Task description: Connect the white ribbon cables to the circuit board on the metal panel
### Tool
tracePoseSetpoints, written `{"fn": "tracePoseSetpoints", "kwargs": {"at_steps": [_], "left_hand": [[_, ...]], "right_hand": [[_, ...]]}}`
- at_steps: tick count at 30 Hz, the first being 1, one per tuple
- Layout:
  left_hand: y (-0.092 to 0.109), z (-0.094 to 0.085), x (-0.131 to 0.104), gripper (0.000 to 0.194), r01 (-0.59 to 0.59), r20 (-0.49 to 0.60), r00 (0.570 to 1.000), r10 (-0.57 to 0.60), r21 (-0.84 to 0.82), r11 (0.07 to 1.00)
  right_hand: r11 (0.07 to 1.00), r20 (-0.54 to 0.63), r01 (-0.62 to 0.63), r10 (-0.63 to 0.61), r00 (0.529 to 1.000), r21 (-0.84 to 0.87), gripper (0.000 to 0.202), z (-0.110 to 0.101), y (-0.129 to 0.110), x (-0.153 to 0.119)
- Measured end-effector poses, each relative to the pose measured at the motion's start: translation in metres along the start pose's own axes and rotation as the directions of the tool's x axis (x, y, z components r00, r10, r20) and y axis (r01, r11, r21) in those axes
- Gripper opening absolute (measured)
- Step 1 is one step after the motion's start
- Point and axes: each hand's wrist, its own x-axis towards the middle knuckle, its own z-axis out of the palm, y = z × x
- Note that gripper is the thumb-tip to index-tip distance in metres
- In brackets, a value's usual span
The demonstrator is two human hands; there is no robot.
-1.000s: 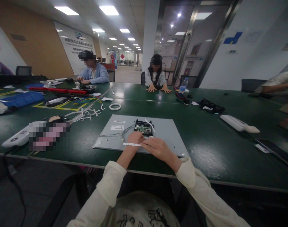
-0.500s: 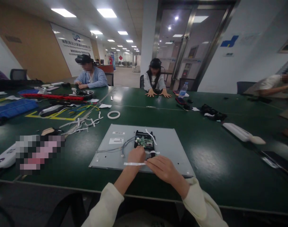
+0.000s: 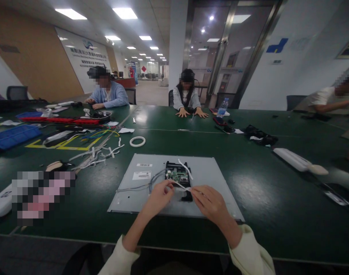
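Observation:
A flat grey panel (image 3: 151, 200) lies on the green table, bearing a black bracket with a green circuit board (image 3: 177, 176). Both hands are over the panel, just in front of the board. My left hand (image 3: 160, 194) pinches one end of a thin white strip (image 3: 180, 186). The strip's other end is in the closed fingers of my right hand (image 3: 210, 200). A second white strip (image 3: 185, 168) lies across the bracket's upper right. Grey cables (image 3: 140, 188) run from the board to the panel's left edge.
A white tape ring (image 3: 137, 141) lies beyond the panel. Scattered white strips (image 3: 111, 151), a blue tray (image 3: 15, 135) and a red bar (image 3: 60, 120) are at left. A white device (image 3: 291, 159) is at right. People sit around the table, one with both hands flat on it.
Both hands have moved apart slightly. The white strip that was low across my left wrist is gone from there; a strip now spans both hands. The view has shifted a little.

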Motion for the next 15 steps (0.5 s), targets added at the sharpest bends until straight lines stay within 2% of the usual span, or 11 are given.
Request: {"fn": "tracePoseSetpoints", "kwargs": {"at_steps": [2,5,10,12,15], "left_hand": [[0.001,-0.009,-0.003,0.029,0.028,0.081,0.997,-0.016,-0.152,0.988],[0.005,-0.018,-0.003,0.034,0.053,0.066,0.997,-0.04,-0.218,0.975],[0.006,-0.032,0.01,0.03,-0.044,-0.014,0.999,0.043,-0.046,0.998],[0.004,-0.039,0.02,0.028,-0.109,-0.051,0.992,0.115,0.102,0.989],[-0.003,-0.045,0.032,0.03,-0.189,-0.11,0.964,0.241,0.349,0.918]], "right_hand": [[0.998,0.037,0.065,-0.064,0.997,-0.024,0.022,0.0,-0.004,-0.001],[0.987,0.096,0.159,-0.155,0.983,-0.03,0.021,0.001,-0.008,-0.001],[0.953,0.174,0.3,-0.288,0.942,-0.047,0.02,0.002,-0.014,0.017],[0.947,0.165,0.316,-0.304,0.938,-0.052,0.022,0.007,-0.016,0.03],[0.94,0.171,0.336,-0.322,0.931,-0.055,0.025,0.02,-0.016,0.048]]}}
